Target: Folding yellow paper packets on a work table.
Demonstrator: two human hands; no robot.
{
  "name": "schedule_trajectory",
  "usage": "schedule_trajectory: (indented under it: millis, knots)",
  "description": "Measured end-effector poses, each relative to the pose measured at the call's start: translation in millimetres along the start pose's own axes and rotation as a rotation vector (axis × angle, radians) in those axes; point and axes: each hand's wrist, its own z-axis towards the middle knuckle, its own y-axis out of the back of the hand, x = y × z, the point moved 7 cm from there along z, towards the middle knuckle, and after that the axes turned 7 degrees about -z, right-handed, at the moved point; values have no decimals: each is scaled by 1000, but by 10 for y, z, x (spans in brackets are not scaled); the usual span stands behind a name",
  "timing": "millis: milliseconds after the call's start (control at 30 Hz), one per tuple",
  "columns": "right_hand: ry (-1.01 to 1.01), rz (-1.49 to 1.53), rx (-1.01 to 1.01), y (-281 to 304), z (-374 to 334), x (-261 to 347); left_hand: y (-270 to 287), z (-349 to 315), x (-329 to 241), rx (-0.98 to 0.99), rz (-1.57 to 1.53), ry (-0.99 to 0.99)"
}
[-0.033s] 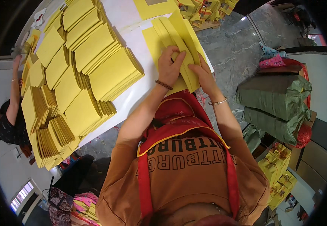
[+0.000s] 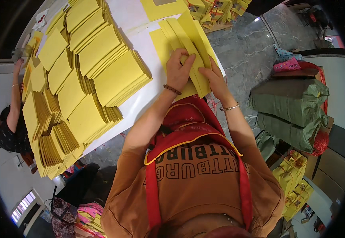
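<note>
A sheaf of yellow paper [image 2: 176, 32], with a folded strip along it, lies at the table's right edge on a flat yellow sheet [image 2: 159, 45]. My left hand [image 2: 178, 71] is closed on its near part, thumb on top and fingers curled. From the right, my right hand [image 2: 217, 82] pinches the same paper's edge, its thumb pressed on top and its other fingers partly hidden behind. To the left of my hands, several stacks of folded yellow paper [image 2: 119, 79] stand in overlapping rows on the white table [image 2: 146, 85].
More yellow paper [image 2: 160, 12] lies at the table's far side. Beyond it are tied yellow bundles [image 2: 216, 10]. Green wrapped bales [image 2: 287, 103] stand on the right, with yellow bundles [image 2: 293, 174] nearer. A co-worker's arm [image 2: 15, 89] reaches to the table at far left.
</note>
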Motion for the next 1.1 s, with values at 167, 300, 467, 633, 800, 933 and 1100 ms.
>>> schedule_trajectory:
  millis: [167,300,467,633,800,933,1100]
  knots:
    - [-2,27,-7,-25,-8,43,10,-13,68,-4,-46,92]
    - [-6,15,-6,-19,-2,25,7,-6,124,-2,-101,82]
    - [1,28,18,-46,-3,14,40,-27,-64,-186,-148,-101]
    - [32,10,20,-63,2,21,40,7,-102,-57,-34,-152]
    - [186,-222,-8,-75,24,41,-19,10,-78,13,-73,-73]
    - [196,-258,-6,-84,21,61,-11,3,-23,-11,-64,-50]
    - [166,-211,4,-81,14,42,-10,10,-25,-5,-64,-53]
